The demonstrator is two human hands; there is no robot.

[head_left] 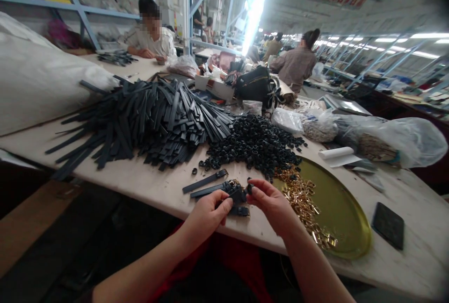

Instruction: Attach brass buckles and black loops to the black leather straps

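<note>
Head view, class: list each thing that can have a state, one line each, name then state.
Left hand: closed on a black strap.
Right hand: pinching a small black loop.
Black strap: held over the table edge.
Strap pile: heaped loosely.
Black loops: heaped.
Gold buckles: spilled on the tray.
Tray: flat, partly filled.

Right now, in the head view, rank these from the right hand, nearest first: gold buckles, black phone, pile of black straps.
1. gold buckles, just beside the right hand, on the tray.
2. black phone, farther right.
3. pile of black straps, far left, behind.
</note>
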